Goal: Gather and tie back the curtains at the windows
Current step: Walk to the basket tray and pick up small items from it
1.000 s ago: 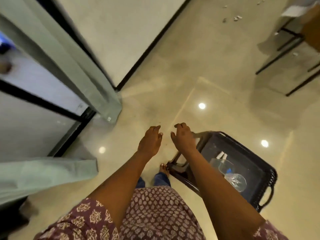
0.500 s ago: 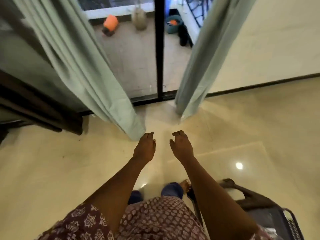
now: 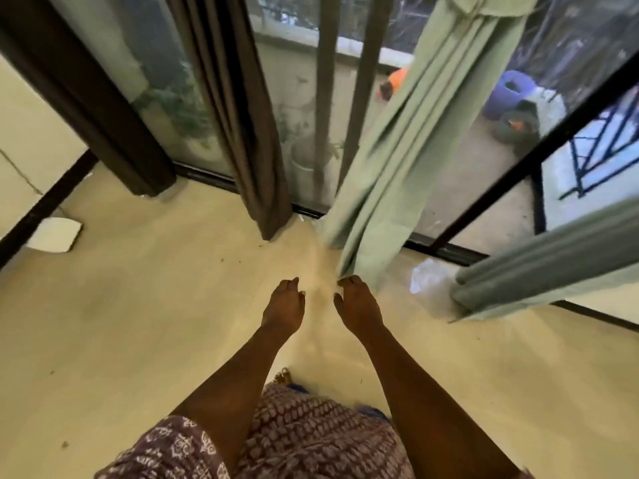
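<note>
Both hands reach toward the green curtain (image 3: 411,160): left hand (image 3: 284,307) fingers loosely curled, empty; right hand (image 3: 358,305) fingertips at its hem, grip unclear.

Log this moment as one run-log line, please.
left hand open, empty | right hand open at green curtain hem | curtain untied

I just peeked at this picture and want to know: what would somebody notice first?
Probably the long pale green cloth curtain hanging in folds down the middle, in front of the glass doors. Just below its bottom edge, two bare hands reach out: the right hand is at the hem, the left hand beside it holds nothing. A dark brown curtain hangs further left.
</note>
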